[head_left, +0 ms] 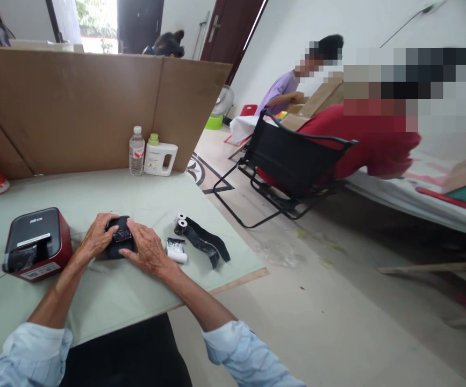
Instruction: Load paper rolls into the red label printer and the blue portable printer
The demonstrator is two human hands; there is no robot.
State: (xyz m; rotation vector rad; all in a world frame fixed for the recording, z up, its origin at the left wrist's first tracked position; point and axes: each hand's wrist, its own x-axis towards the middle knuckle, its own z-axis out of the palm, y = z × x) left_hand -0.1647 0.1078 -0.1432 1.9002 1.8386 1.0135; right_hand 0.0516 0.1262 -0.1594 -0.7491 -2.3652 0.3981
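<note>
Between the left hand (pixel 97 236) and right hand (pixel 150 250), both curled against its sides, sits the black device (pixel 116 248); uneven pressure could skid it across the worktop (pixel 156 194).

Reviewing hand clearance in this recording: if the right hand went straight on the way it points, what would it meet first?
The small black device, which the right hand already touches; beyond it, probably the left hand, though depth is hard to judge.
</note>
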